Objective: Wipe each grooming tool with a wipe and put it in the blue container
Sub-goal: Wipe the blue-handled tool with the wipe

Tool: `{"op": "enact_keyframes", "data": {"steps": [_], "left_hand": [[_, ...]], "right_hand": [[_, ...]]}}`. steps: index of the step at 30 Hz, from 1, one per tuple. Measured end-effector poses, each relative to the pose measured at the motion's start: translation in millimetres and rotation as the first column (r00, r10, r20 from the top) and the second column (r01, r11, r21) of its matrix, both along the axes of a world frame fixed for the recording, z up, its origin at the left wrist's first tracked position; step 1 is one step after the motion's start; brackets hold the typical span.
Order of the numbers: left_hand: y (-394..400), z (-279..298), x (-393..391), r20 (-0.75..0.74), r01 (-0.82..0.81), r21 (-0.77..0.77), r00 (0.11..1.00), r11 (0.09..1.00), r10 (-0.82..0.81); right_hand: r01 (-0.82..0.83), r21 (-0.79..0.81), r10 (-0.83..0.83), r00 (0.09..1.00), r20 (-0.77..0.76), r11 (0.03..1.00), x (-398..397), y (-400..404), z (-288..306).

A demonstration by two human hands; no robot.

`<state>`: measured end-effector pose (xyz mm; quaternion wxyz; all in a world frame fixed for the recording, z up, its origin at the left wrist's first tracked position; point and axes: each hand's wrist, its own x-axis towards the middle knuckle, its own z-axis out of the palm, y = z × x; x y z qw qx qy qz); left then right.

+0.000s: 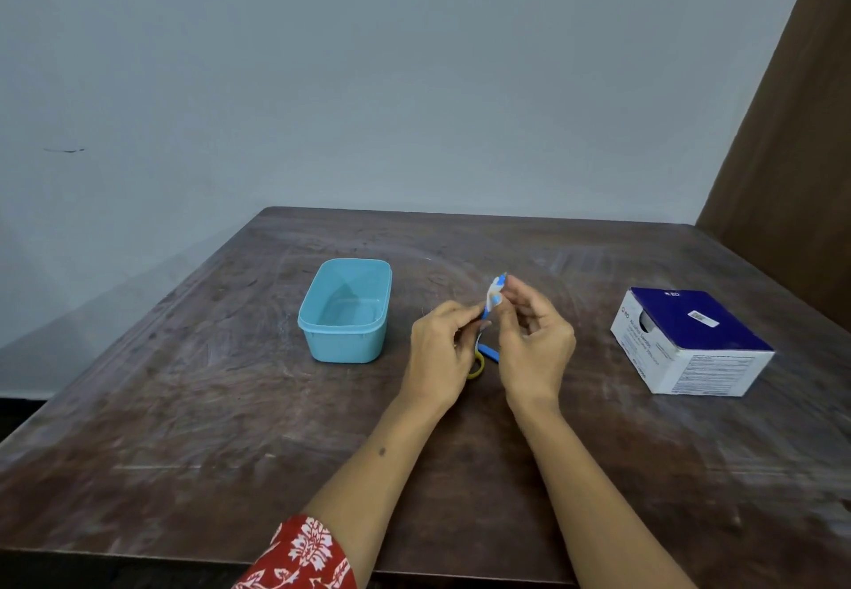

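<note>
Wipe packet (493, 293), one only, white and blue, stands nearly upright, its long axis running from the left hand's (437, 353) fingertips up past the right hand's (534, 344) thumb and forefinger. Both hands pinch it, their other fingers loosely curled. Below the fingers, between the palms, show one blue tool end (488, 352) and one yellow loop (477, 368), partly hidden. One blue container (343, 340) sits left of the hands, one box (690, 340) right, on the table (184, 427).

Light-blue container (344, 312); navy-white box (690, 340); red white-floral sleeve (301, 556); brown table (184, 427).
</note>
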<state>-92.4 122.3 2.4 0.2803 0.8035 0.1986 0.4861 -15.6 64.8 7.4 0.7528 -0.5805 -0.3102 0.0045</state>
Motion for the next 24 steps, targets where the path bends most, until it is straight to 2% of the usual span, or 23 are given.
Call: {"op": "enact_keyframes", "data": {"steps": [2,6,8,12,17,22,24], "left_hand": [[-0.9,0.2,0.3,-0.021,0.01,0.021,1.0,1.0,-0.01],[3.7,-0.6,-0.8,-0.018,-0.083,0.05,0.996,0.995,0.084],[5.1,-1.0,-2.0,-0.039,-0.107,0.06,0.993,0.992,0.11],[-0.3,-0.6,-0.6,-0.114,-0.075,0.091,0.99,0.993,0.085],[4.6,-0.6,-3.7,-0.115,-0.12,0.114,0.984,0.986,0.133],[2.3,0.3,-2.9,-0.224,-0.094,0.147,0.967,0.985,0.125],[1.5,0.2,-2.5,-0.263,-0.094,0.151,0.956,0.984,0.131]], "right_hand": [[0.011,0.014,-0.011,1.0,-0.024,1.0,0.8,0.3,-0.1],[-0.056,-0.119,0.057,0.998,0.005,0.991,-0.4,4.2,-5.7],[-0.039,-0.138,0.043,0.999,0.025,0.99,-1.0,4.4,-5.1],[0.067,-0.025,-0.067,0.998,-0.014,0.997,1.2,0.9,-1.7],[-0.037,-0.131,0.035,0.999,-0.014,0.991,-1.2,4.3,-4.5],[0.123,0.0,-0.123,0.989,-0.078,0.992,3.1,1.1,-0.4],[0.133,0.006,-0.132,0.987,-0.097,0.991,4.1,0.4,-0.1]]}}
